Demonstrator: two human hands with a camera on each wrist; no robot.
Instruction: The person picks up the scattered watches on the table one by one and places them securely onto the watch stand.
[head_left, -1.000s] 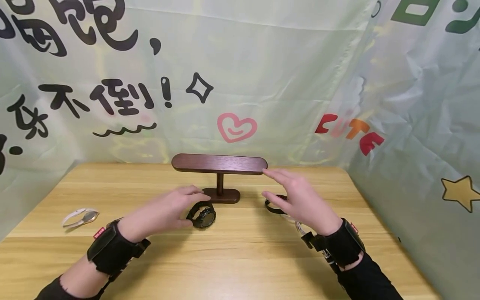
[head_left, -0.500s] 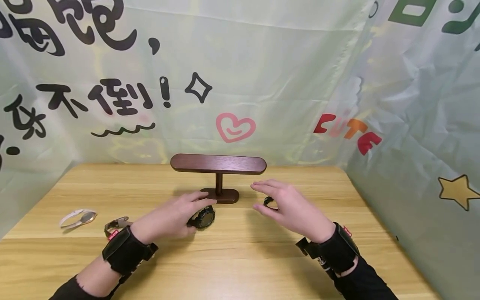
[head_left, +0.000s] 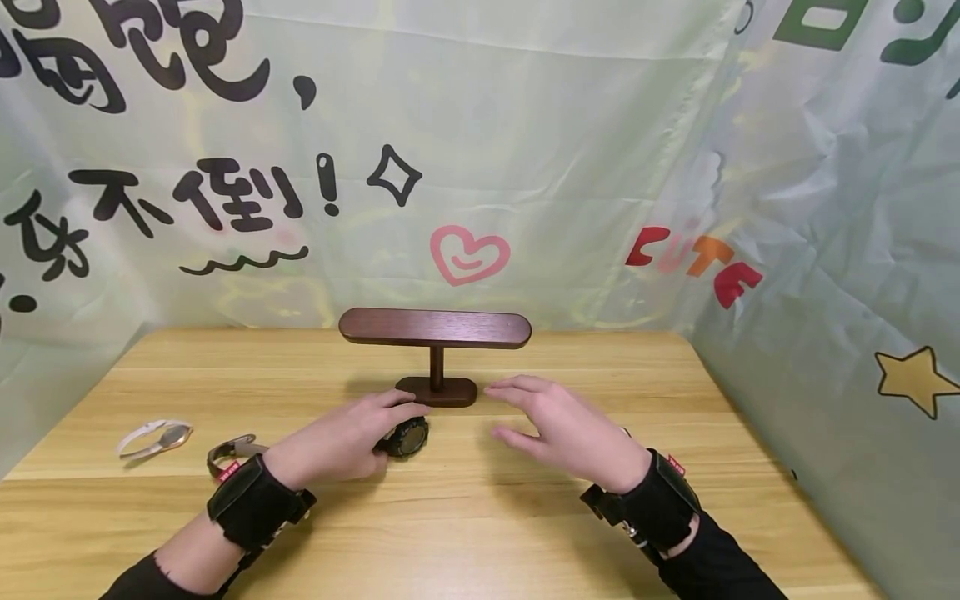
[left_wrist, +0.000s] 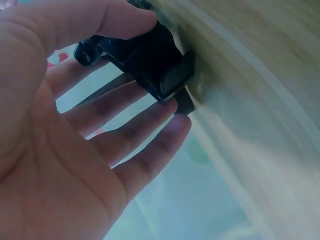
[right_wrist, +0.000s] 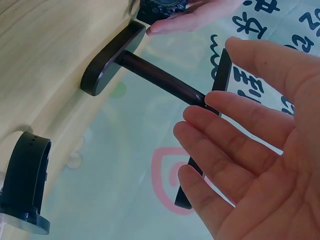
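Observation:
My left hand (head_left: pixel 345 440) grips a chunky black wristwatch (head_left: pixel 410 438) lying on the table just in front of a dark brown T-shaped watch stand (head_left: pixel 435 327). Seen from the left wrist, the thumb lies over the black strap (left_wrist: pixel 150 65) and the fingers reach behind it. My right hand (head_left: pixel 566 433) hovers to the right of the stand's base, fingers spread and nothing in its grasp. In the right wrist view, a dark-strapped watch (right_wrist: pixel 25 175) sits on the table beside that hand; the hand hides it from the head view.
On the left lie a white-strapped watch (head_left: pixel 153 442) and a watch with a brownish-grey strap (head_left: pixel 231 452), partly behind the left wrist. A printed cloth (head_left: pixel 570 167) hangs behind the wooden table (head_left: pixel 480 533) and along its sides.
The left hand has shifted slightly right and closed on the black watch, uncovering the brownish-grey-strapped watch. The right hand has moved left and down, covering the black band on the right.

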